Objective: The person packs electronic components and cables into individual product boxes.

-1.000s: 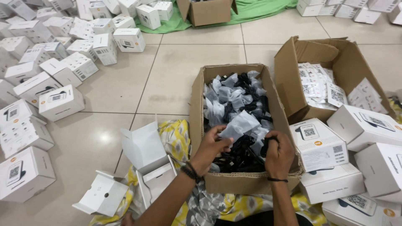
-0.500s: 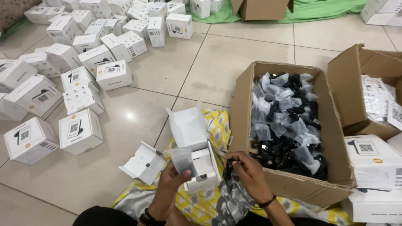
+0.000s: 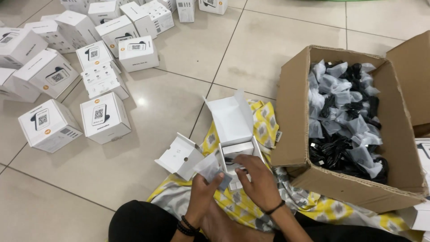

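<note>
Far out to the left of the left hand [image 3: 205, 188], scattered on the tiled floor [image 3: 134, 157]: closed white boxes [image 3: 105, 117], each printed with a small dark picture, some upright, some tipped on a side. Closer in, just left of that hand and nearly touching it: small white carton insert [image 3: 181, 156], flaps open, resting at the edge of the yellow patterned cloth [image 3: 251, 204].

Left hand raised over the cloth, dark bands at the wrist, fingers closed around a small clear plastic bag [image 3: 209, 166], pinched from below and standing up above the knuckles.

Directly beside it, touching or nearly so: right hand [image 3: 257, 181], black band at the wrist, palm down, fingers curled over the mouth of the open white box [image 3: 235, 134]. Whether anything is gripped under those fingers cannot be told. Box lid flipped up and back, away from both hands; a dark item [image 3: 229, 160] partly visible inside, just ahead of the right fingertips.

Right of the right hand, resting on the cloth: large cardboard carton [image 3: 295, 116], flaps open, filled with black cables in clear bags [image 3: 345, 118]. Beyond it at the far right edge, part of another cardboard flap [image 3: 414, 76].
</note>
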